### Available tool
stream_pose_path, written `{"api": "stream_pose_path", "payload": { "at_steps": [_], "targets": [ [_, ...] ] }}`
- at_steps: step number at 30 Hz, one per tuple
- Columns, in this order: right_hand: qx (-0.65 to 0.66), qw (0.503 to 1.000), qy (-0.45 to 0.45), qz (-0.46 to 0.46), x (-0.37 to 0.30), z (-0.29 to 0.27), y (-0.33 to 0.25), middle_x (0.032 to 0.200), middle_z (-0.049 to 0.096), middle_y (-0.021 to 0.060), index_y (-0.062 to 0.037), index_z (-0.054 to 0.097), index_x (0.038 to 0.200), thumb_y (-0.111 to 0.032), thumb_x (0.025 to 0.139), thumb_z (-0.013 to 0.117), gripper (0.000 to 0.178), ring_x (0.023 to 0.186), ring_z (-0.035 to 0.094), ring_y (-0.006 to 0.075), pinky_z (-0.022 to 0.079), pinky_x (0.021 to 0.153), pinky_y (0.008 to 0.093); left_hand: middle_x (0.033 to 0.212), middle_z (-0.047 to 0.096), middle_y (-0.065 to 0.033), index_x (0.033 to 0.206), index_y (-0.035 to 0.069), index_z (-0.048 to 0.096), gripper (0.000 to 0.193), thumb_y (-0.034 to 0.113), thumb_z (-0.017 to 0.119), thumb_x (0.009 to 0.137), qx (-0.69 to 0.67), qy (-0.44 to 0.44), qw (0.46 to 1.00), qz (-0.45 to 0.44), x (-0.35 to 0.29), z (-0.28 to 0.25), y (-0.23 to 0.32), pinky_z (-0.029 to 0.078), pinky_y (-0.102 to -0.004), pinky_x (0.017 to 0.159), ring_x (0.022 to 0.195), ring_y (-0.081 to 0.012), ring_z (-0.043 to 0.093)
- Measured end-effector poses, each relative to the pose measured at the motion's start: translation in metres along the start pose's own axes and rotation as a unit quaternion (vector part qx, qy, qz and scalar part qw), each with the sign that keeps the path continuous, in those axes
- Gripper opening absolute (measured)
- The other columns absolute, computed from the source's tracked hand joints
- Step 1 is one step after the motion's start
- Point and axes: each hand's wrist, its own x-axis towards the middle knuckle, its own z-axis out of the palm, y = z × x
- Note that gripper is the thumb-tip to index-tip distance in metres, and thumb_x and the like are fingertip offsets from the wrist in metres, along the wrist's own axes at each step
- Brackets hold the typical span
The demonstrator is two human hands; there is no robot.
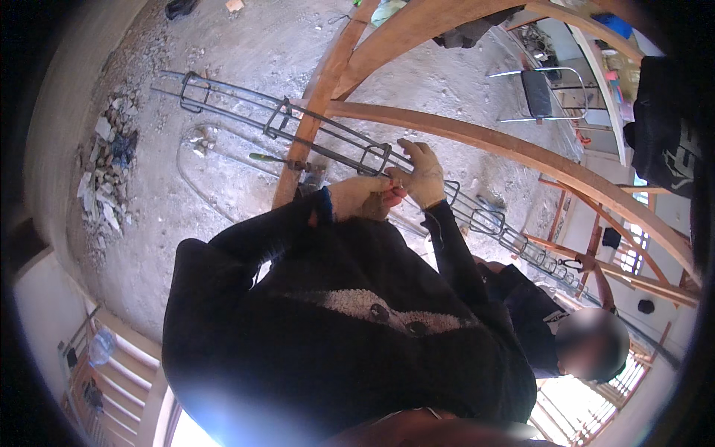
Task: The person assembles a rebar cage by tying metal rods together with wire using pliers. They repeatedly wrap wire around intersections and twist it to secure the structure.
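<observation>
My left hand [357,197], in a pale work glove with bare fingertips showing, is closed in a pinch beside a long cage of steel bars [342,155]. Its fingertips meet those of my right hand [423,177], also gloved. On that hand the thumb side pinches inward, while another finger stretches out by a square stirrup [375,158] of the cage. Whatever lies between the fingertips is too small to make out. To the left, a hand tool with a green handle [267,158] rests at a wooden post [304,134].
A curved wooden beam [521,149] runs beyond the cage to the right. Rubble [110,167] lies along the left wall. A black-seated metal chair [536,93] stands at the back right. Near the cage's right end, a co-worker's hand [588,263] holds a plier-like tool [570,264].
</observation>
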Motion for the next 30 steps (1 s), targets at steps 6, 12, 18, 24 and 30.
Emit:
{"api": "stream_pose_path", "payload": {
  "at_steps": [6,12,18,24,30],
  "targets": [
    [-0.031,0.990,-0.128,0.056,0.015,0.012,0.033,0.116,0.076,0.0184,-0.0098,0.076,0.127,-0.055,0.078,0.087,0.067,0.109,0.073,0.0386,0.057,0.094,0.0485,0.115,0.074,-0.0141,0.126,0.001,0.065,0.024,0.018,0.053,0.115,-0.096,0.008,0.994,0.051,0.015,0.011,-0.008,0.064,-0.0340,0.089,0.102,-0.0226,0.074],
    [0.089,0.962,-0.259,0.003,0.032,0.007,0.062,0.126,0.077,0.0170,-0.0068,0.072,0.136,-0.049,0.102,0.065,0.055,0.108,0.075,0.0344,0.058,0.095,0.0434,0.104,0.073,-0.0069,0.120,0.008,0.069,0.022,0.023,0.054,0.114,-0.174,0.104,0.970,0.132,0.043,0.018,-0.031,0.062,-0.0338,0.074,0.085,-0.0201,0.072],
    [0.457,0.790,-0.370,0.173,0.054,-0.002,0.075,0.114,0.078,0.0110,0.0024,0.065,0.139,-0.036,0.108,0.068,0.049,0.092,0.075,0.0142,0.061,0.081,0.0284,0.094,0.066,-0.0018,0.120,0.008,0.068,0.025,0.030,0.065,0.110,-0.189,0.089,0.960,0.186,0.052,0.023,-0.042,0.057,-0.0399,0.080,0.087,-0.0211,0.068],
    [0.426,0.837,-0.327,0.105,0.061,0.010,0.066,0.092,0.073,0.0037,0.0029,0.074,0.113,-0.026,0.101,0.074,0.031,0.072,0.062,0.0091,0.046,0.063,0.0253,0.106,0.067,-0.0035,0.113,0.012,0.069,0.019,0.028,0.059,0.112,-0.263,0.099,0.939,0.197,0.049,0.026,-0.042,0.056,-0.0433,0.089,0.099,-0.0227,0.066],
    [0.458,0.820,-0.315,0.139,0.061,0.008,0.060,0.088,0.069,0.0018,0.0027,0.075,0.110,-0.023,0.099,0.076,0.028,0.074,0.059,0.0086,0.045,0.065,0.0269,0.102,0.067,-0.0083,0.109,0.011,0.066,0.012,0.023,0.065,0.107,-0.240,0.100,0.939,0.224,0.037,0.044,-0.045,0.057,-0.0468,0.092,0.100,-0.0276,0.068]
  ]
}}
